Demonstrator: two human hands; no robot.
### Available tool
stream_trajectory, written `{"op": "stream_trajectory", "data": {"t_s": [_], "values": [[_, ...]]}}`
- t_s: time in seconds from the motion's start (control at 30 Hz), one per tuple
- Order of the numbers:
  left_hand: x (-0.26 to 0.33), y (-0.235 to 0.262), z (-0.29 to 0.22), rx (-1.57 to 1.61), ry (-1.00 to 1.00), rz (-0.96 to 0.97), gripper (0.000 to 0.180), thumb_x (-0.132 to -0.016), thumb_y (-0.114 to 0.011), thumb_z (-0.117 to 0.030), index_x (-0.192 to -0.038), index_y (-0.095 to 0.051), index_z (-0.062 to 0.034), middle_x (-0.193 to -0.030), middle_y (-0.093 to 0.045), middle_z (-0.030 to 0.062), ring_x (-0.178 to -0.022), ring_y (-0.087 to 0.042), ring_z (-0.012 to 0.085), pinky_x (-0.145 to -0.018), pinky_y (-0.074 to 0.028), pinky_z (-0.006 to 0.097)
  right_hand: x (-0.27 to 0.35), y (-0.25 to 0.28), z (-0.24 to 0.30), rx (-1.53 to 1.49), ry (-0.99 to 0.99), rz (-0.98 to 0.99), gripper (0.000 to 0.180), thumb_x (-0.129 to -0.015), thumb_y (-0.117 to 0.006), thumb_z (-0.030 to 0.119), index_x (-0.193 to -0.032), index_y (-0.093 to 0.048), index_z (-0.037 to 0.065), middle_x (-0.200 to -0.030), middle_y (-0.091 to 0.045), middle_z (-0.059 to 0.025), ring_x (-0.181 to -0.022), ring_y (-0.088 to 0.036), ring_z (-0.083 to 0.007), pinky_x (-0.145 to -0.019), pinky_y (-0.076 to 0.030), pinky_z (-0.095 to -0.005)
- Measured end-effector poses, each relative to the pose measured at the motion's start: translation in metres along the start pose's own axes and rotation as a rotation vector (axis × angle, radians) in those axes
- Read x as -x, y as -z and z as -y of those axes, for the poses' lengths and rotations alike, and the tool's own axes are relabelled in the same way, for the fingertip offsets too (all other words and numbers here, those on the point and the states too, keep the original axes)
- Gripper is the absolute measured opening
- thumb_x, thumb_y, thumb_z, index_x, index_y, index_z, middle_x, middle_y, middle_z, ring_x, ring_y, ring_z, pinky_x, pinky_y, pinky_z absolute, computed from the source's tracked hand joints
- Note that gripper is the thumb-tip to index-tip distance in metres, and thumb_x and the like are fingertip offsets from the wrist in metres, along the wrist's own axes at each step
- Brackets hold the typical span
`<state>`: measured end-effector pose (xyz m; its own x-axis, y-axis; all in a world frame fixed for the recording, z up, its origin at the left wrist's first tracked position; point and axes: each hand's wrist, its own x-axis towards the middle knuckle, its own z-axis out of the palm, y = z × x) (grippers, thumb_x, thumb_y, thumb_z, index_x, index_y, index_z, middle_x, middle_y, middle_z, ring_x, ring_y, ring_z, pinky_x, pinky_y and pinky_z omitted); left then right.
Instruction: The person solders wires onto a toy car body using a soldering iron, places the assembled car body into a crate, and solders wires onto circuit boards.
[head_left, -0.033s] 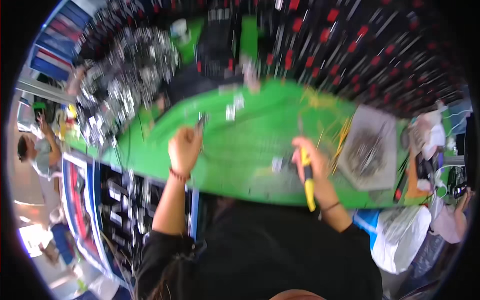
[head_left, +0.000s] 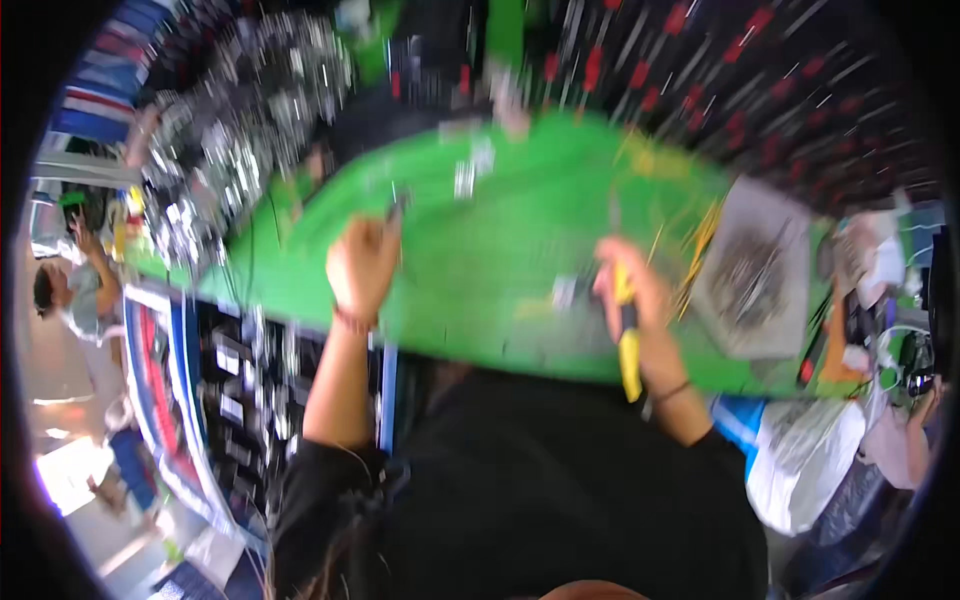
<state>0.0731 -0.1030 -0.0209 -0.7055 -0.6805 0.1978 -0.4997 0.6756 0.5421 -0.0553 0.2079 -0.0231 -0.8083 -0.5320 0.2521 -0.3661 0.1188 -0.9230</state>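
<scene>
My left hand is closed above the green tabletop, gripping a small dark metal piece that sticks up past the fingers. What kind of piece it is, the blur does not show. Over to the right, my right hand is wrapped round a yellow-and-black-handled tool. The handle's end points back toward me, and a thin, smeared tip extends away beyond the fingers. Between the hands lies a small whitish piece on the table, near my right hand.
A pale tray of thin metal pieces stands right of my right hand, with yellow strips beside it. Shiny metal parts are heaped at the far left. Dark parts with red bits fill the far right. Other people are at both sides.
The whole scene has shifted slightly upward in the picture, as my view moved. Both hands keep their grips and stay in about the same places over the table.
</scene>
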Motion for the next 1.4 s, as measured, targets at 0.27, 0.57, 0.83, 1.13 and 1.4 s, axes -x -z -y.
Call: {"op": "stream_trajectory", "data": {"t_s": [0.27,0.57,0.83,1.13,1.4], "values": [[0.003,-0.01,-0.002,-0.561,-0.499,-0.354,0.028,-0.077,-0.069,-0.019,-0.104,-0.07,-0.0124,-0.103,-0.069,0.0088,-0.098,-0.063,0.0287,-0.089,-0.047,0.038,0.014,-0.025,-0.023,-0.093,-0.029,-0.095,0.027,-0.088,-0.06,-0.005,-0.113,-0.06,0.005,-0.08,-0.062,-0.0034,-0.07,-0.062,-0.0089,-0.066,-0.052,-0.0232],[0.059,-0.048,-0.134,0.388,-0.484,0.616,0.011,-0.085,-0.065,-0.006,-0.09,-0.068,0.0025,-0.079,-0.069,0.0133,-0.072,-0.067,0.0225,-0.066,-0.052,0.028,0.029,-0.014,-0.009,-0.161,0.03,-0.079,0.034,-0.083,-0.069,-0.004,-0.114,-0.06,0.007,-0.075,-0.058,0.0004,-0.065,-0.056,-0.0056,-0.061,-0.048,-0.0209],[0.056,-0.057,-0.123,0.419,-0.518,0.786,0.007,-0.087,-0.063,-0.002,-0.092,-0.067,0.0019,-0.084,-0.067,0.0111,-0.075,-0.065,0.0188,-0.067,-0.051,0.027,0.016,-0.004,-0.003,-0.262,-0.201,0.037,0.03,-0.087,-0.062,-0.001,-0.115,-0.054,0.004,-0.1,-0.066,-0.0126,-0.088,-0.066,-0.0162,-0.073,-0.052,-0.0277],[0.061,-0.066,-0.107,0.304,-0.606,0.376,0.004,-0.079,-0.068,-0.011,-0.081,-0.066,-0.0079,-0.074,-0.063,0.0075,-0.069,-0.063,0.027,-0.059,-0.051,0.035,0.032,-0.008,-0.029,-0.083,0.126,-0.115,0.048,-0.082,-0.068,-0.009,-0.123,-0.044,-0.001,-0.087,-0.067,-0.0156,-0.082,-0.068,-0.0184,-0.071,-0.052,-0.0255],[0.072,-0.063,-0.114,0.452,-0.525,0.487,0.011,-0.079,-0.071,0.0,-0.088,-0.066,0.0006,-0.077,-0.066,0.0083,-0.067,-0.063,0.0155,-0.064,-0.052,0.025,0.035,-0.016,-0.03,-0.056,0.184,-0.04,0.049,-0.082,-0.067,-0.01,-0.124,-0.043,0.0,-0.087,-0.066,-0.0163,-0.079,-0.067,-0.0183,-0.07,-0.053,-0.025]]}}
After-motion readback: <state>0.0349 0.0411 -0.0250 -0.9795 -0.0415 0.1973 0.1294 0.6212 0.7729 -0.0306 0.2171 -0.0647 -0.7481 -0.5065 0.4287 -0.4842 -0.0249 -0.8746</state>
